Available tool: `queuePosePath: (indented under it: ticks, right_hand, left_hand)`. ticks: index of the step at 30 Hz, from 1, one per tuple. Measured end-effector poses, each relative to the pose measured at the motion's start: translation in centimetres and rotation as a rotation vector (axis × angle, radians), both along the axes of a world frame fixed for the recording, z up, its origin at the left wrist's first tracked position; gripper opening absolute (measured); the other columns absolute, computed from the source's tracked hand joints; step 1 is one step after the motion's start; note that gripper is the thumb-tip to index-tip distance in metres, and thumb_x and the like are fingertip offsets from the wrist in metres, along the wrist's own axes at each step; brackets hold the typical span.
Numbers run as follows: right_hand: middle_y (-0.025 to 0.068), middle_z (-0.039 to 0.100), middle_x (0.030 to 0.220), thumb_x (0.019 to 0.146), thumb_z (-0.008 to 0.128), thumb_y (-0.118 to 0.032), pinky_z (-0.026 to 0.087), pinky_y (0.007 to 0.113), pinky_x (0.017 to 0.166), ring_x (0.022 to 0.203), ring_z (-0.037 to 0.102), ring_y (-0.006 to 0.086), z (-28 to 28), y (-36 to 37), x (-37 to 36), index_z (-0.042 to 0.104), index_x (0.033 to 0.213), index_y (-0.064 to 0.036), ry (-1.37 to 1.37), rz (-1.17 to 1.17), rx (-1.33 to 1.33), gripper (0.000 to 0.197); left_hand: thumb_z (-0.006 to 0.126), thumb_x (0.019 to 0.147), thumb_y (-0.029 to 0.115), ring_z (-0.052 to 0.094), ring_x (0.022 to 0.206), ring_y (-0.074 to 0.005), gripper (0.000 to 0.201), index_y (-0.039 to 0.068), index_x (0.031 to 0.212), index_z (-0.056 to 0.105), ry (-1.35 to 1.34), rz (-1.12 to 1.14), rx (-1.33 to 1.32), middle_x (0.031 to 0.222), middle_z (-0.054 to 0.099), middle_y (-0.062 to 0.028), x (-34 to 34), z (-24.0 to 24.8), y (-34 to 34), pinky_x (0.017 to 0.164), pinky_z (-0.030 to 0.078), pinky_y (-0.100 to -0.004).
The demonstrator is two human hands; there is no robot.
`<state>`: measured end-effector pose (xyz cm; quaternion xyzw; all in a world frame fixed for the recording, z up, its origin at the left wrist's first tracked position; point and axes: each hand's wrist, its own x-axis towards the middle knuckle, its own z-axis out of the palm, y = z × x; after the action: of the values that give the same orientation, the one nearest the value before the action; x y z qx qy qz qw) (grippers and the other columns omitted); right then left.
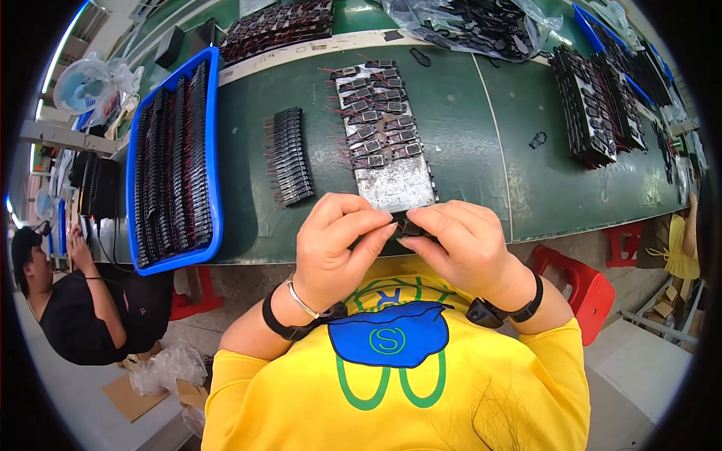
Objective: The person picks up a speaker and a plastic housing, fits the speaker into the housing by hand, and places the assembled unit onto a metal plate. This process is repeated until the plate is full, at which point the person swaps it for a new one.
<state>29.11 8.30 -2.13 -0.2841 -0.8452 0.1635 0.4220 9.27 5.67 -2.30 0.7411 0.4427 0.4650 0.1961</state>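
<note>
Both hands meet at the near edge of the table. My left hand (338, 237) and my right hand (462, 240) pinch a small black part (404, 224) between thumbs and fingertips; it looks like a small speaker module, mostly covered by the fingers. Just beyond lies a flat grey metal plate (391, 186), its near end bare. On its far portion, several small black speaker modules (389, 95) with red wires sit in two columns. To the left of the plate, similar black modules (289, 154) are packed side by side in a row, wires pointing left.
A blue tray (216, 173) of black modules stands left. Stacked loaded plates (583, 105) are at right, a clear bag (553, 24) of black parts at the back. Single black pieces (537, 140) lie about. A red stool (583, 289) and a co-worker (83, 308) flank me.
</note>
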Motion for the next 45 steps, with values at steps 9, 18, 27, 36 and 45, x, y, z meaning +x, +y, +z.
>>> queuePosePath:
  ticks: [9, 18, 27, 36, 45]
  right_hand:
    - [0.01, 0.064, 0.078, 0.063, 0.077, -0.002, 0.049, 0.031, 0.054, 0.062, 0.062, 0.0244, -0.4, 0.6, -0.3, 0.066, 0.097, 0.0003, 0.009, 0.037, 0.003, 0.036]
    - [0.009, 0.064, 0.08, 0.064, 0.078, -0.003, 0.049, 0.03, 0.053, 0.063, 0.062, 0.0228, -0.9, -0.1, 0.8, 0.068, 0.093, -0.0023, 0.064, 0.111, -0.039, 0.031]
    - [0.0087, 0.062, 0.078, 0.066, 0.077, -0.003, 0.048, 0.029, 0.052, 0.061, 0.06, 0.0223, -0.2, -1.1, 1.0, 0.066, 0.089, -0.0021, 0.104, 0.127, 0.05, 0.026]
    - [0.0097, 0.06, 0.08, 0.064, 0.068, -0.007, 0.05, 0.03, 0.054, 0.063, 0.06, 0.0223, -0.4, -1.3, 1.1, 0.066, 0.089, -0.0016, 0.01, 0.105, 0.182, 0.026]
    - [0.0102, 0.06, 0.081, 0.065, 0.067, -0.009, 0.051, 0.03, 0.055, 0.064, 0.061, 0.0218, -0.8, -1.1, 1.5, 0.065, 0.09, -0.0007, -0.019, 0.108, 0.243, 0.026]
  left_hand:
    - [0.076, 0.067, -0.004, 0.058, 0.071, -0.0205, 0.023, 0.004, 0.088, 0.069, 0.043, -0.129, 0.083, 0.083, 0.06, -0.0073, 0.1, 0.0, 0.2, 0.062, 0.046, -0.0298]
    - [0.075, 0.068, -0.005, 0.058, 0.072, -0.0195, 0.024, 0.004, 0.09, 0.069, 0.004, -0.186, 0.099, 0.085, 0.06, -0.0067, -0.1, -0.4, -0.2, 0.063, 0.046, -0.0278]
    - [0.067, 0.082, -0.003, 0.062, 0.08, -0.014, 0.016, -0.001, 0.099, 0.067, -0.526, -0.192, -0.479, 0.096, 0.064, -0.0085, 0.1, -0.5, -2.3, 0.069, 0.05, -0.0236]
    - [0.063, 0.088, 0.001, 0.065, 0.07, -0.0129, 0.016, -0.005, 0.102, 0.065, -0.644, -0.164, -0.843, 0.085, 0.069, -0.0099, 0.3, 0.5, -2.6, 0.064, 0.054, -0.0236]
    - [0.062, 0.09, 0.006, 0.063, 0.064, -0.0105, 0.013, -0.004, 0.098, 0.066, -0.633, -0.124, -0.917, 0.08, 0.069, -0.0097, 0.3, 0.3, -2.0, 0.059, 0.052, -0.0222]
